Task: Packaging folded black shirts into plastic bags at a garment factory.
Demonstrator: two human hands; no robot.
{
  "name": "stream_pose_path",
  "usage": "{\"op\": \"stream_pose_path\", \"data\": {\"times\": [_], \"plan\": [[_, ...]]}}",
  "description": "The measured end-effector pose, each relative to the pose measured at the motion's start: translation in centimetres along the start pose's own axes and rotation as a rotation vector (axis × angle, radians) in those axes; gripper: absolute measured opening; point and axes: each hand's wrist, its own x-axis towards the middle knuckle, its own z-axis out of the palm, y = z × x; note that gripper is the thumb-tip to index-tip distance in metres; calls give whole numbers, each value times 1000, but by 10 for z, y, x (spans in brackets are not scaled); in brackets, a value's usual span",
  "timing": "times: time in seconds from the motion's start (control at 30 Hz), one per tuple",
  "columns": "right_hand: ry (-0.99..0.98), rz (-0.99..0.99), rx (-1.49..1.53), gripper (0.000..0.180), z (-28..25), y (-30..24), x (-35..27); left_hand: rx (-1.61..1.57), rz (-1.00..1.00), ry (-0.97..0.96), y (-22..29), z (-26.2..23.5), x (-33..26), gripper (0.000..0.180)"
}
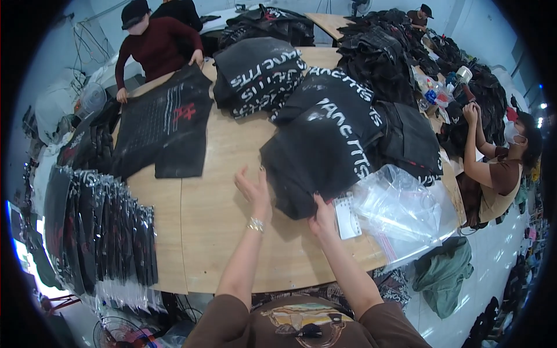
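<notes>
Head view. Worktop point(209, 232) pale wood. Folded black garment point(316, 168), white lettering, lies toward the near edge, right of its middle, partly over other folded pieces. Right hand point(322, 217) closed on the garment's near end, thumb on top, fabric pinched. Left hand point(252, 187) holds nothing: fingers loosely spread, palm turned toward the garment's left side; cannot tell whether a fingertip touches it. Bracelet point(255, 224) on left wrist.

Just right of the right hand: white printed card point(347, 219); then clear plastic bags point(400, 209), heaped at near right corner. Near left corner: row of bagged black garments point(98, 229). Far left edge: co-worker in dark red top point(159, 49), both hands at a spread black garment point(165, 124) with red print.
</notes>
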Motion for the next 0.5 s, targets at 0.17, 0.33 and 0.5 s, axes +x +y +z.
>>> {"op": "stream_pose_path", "data": {"times": [0.17,0.33,0.5], "plan": [[-20,268,-220,37,-69,12,-56,467,77,-373,-5,-23,39,51],[-84,105,-793,42,-117,16,-72,701,97,-869,-14,-77,15,37],[-149,-315,-1173,29,-83,9,-74,564,-11,-816,-31,-150,-13,38]]}}
